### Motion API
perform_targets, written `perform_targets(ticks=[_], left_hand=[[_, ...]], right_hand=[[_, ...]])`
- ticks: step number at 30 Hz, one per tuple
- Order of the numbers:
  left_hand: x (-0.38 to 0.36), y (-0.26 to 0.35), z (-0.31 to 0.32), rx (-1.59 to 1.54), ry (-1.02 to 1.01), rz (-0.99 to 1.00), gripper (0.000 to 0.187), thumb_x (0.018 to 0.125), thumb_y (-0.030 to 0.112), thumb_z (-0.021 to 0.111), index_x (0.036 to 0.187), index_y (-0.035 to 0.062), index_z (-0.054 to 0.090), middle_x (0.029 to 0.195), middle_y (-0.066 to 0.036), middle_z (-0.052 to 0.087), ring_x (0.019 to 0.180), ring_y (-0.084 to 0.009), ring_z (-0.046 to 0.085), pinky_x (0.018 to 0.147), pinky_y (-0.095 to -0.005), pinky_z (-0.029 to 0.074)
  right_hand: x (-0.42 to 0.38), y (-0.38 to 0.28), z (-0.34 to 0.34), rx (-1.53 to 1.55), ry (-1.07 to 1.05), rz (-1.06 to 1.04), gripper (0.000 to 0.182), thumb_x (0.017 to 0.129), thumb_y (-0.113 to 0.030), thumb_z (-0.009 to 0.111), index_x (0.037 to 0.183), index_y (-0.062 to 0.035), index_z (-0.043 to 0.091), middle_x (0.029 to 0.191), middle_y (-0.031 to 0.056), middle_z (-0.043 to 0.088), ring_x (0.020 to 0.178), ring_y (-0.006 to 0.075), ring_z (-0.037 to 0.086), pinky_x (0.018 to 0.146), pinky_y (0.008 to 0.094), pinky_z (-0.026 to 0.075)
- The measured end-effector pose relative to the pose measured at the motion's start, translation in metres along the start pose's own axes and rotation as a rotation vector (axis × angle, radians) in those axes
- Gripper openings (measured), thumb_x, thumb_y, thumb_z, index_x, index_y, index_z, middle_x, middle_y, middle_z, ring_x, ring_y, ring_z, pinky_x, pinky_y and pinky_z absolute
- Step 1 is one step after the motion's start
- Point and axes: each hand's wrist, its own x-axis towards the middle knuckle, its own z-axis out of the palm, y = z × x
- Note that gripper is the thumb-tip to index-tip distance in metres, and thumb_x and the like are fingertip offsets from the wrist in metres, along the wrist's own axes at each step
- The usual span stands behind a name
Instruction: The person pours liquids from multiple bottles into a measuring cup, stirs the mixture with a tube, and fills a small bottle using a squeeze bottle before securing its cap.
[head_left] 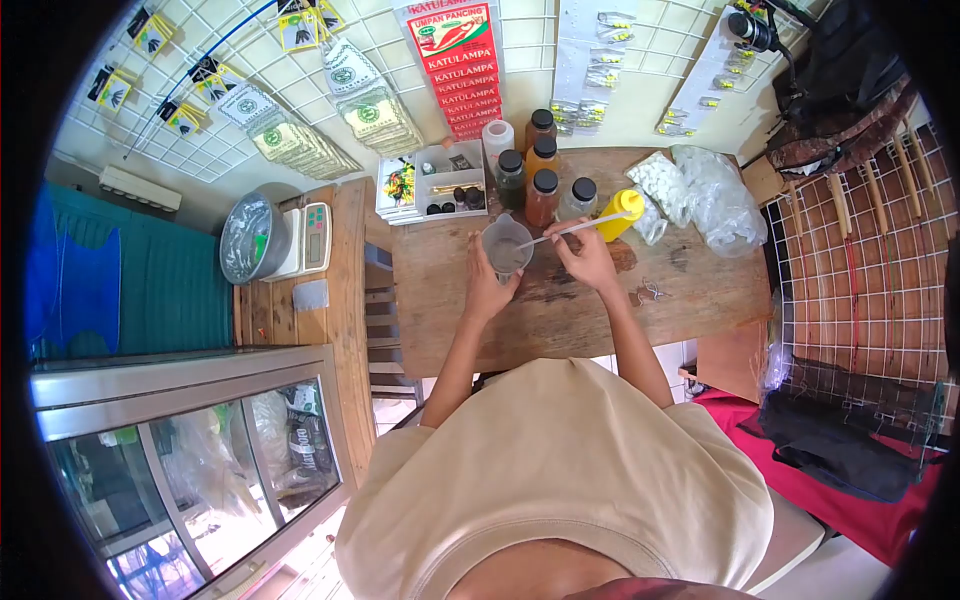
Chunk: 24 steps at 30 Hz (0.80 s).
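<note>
On the wooden table (460,335), my left hand (485,285) is wrapped round a clear plastic cup (507,243) with something greyish inside. My right hand (588,258) pinches a thin white stick (575,227), whose lower end dips into the cup. Just behind my right hand stands a yellow squeeze bottle (622,212). Several dark-capped bottles stand behind the cup, among them a reddish-brown one (543,200), an orange one (543,155) and a clear one (578,202).
A white compartment box (455,165) with small dark bottles sits at the back left. Bags of white pieces (660,185) and clear plastic (715,205) lie at the right. Further left are a scale (315,238) and a metal bowl (253,240).
</note>
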Motion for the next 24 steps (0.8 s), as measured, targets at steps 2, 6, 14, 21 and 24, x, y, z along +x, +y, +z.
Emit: perform_targets(ticks=[2,6,14,21,24], left_hand=[[-0.002,0.006,0.004,-0.062,0.051,-0.131,0.105,0.075,0.028,0.077,0.145,-0.0099,0.008,0.147,-0.035,0.020,0.139,-0.0469,0.021,0.115,-0.0481,0.021],[-0.014,0.019,0.010,-0.054,0.140,-0.234,0.102,0.076,0.030,0.077,0.143,-0.0119,0.012,0.145,-0.037,0.022,0.138,-0.0477,0.023,0.114,-0.0482,0.023],[-0.031,0.023,0.024,0.049,0.283,-0.259,0.082,0.082,0.033,0.072,0.142,-0.0044,0.030,0.142,-0.032,0.035,0.136,-0.0478,0.028,0.112,-0.0486,0.027],[-0.032,0.021,0.015,0.074,0.245,-0.218,0.077,0.082,0.030,0.073,0.141,-0.0015,0.034,0.143,-0.031,0.036,0.136,-0.0461,0.030,0.111,-0.0468,0.028],[-0.031,0.016,0.011,0.087,0.213,-0.209,0.076,0.081,0.029,0.073,0.141,0.0001,0.035,0.145,-0.029,0.034,0.135,-0.0473,0.031,0.110,-0.0466,0.030]], right_hand=[[0.000,0.000,-0.003,0.015,-0.046,0.027,0.010,0.085,-0.010,0.063,0.089,-0.0032,0.069,0.094,0.0122,0.069,0.092,0.0306,0.064,0.086,0.0397,0.047],[-0.004,0.009,-0.005,-0.026,-0.171,-0.002,0.010,0.085,-0.009,0.062,0.090,-0.0022,0.067,0.093,0.0121,0.068,0.095,0.0313,0.063,0.089,0.0384,0.046],[-0.012,0.007,-0.017,0.015,-0.239,-0.005,0.013,0.079,-0.005,0.066,0.091,-0.0058,0.066,0.092,0.0094,0.066,0.093,0.0306,0.060,0.082,0.0389,0.047],[-0.016,0.010,-0.016,-0.084,-0.259,-0.048,0.011,0.079,-0.007,0.067,0.090,-0.0066,0.068,0.086,0.0105,0.065,0.089,0.0315,0.059,0.080,0.0396,0.047],[-0.018,0.009,-0.013,-0.107,-0.237,-0.057,0.013,0.081,-0.008,0.065,0.093,-0.0067,0.070,0.085,0.0114,0.064,0.088,0.0322,0.059,0.080,0.0399,0.048]])
